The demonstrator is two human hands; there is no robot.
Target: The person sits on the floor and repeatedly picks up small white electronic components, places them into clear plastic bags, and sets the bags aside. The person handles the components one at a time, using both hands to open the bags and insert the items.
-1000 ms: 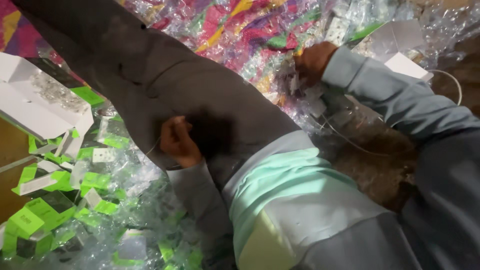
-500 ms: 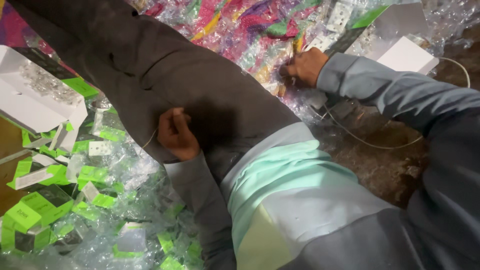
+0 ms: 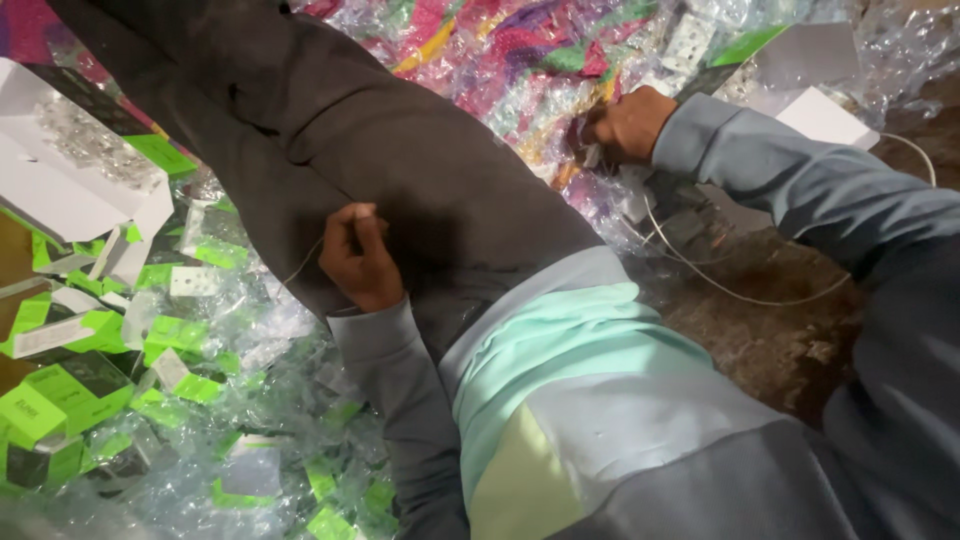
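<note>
The floor is bare brown ground, buried left and top under clear plastic wrap, green-and-white boxes and bright cloth. The person sits with a dark-trousered leg stretched across the litter.

The left hand rests against the leg, fingers pressed together, pinching the end of a thin pale cord. The right hand is curled shut in the wrappers at the top, gripping something small and white; what exactly, I cannot tell. A white cable loops from it across the ground.

The step looks like pulling a corded item free of its wrapping. The next move seems to call for a steady pull with the right hand while the left keeps its cord taut, lest the cable snag in the plastic.

Count: two hands, one cable loop in plain view, one pinched cord, one large open white box; the small green boxes are too many and too jumbled to count.
</note>
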